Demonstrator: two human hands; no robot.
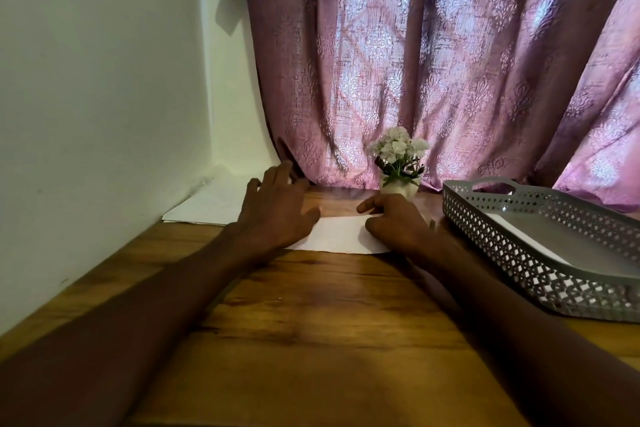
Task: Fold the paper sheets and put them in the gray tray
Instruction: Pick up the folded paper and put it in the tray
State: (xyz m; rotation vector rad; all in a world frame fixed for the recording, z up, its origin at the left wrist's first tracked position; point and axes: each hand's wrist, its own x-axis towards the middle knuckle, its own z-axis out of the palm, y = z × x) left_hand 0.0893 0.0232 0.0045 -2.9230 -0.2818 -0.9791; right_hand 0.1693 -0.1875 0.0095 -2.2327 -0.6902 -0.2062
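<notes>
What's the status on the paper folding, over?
Left hand flat, fingers spread, on folded paper sheet; right hand pinching its far edge. One sheet already in gray tray; stack waiting left. Flower pot behind, not blocking.

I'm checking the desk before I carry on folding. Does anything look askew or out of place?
Mostly tidy. The loose paper stack in the far left corner is fanned, edges uneven, its back riding up the wall. The gray tray sits angled to the table edge. No spill or damage visible.

hands (341, 218) on folded paper (341, 236), gray tray (519, 253)
</notes>
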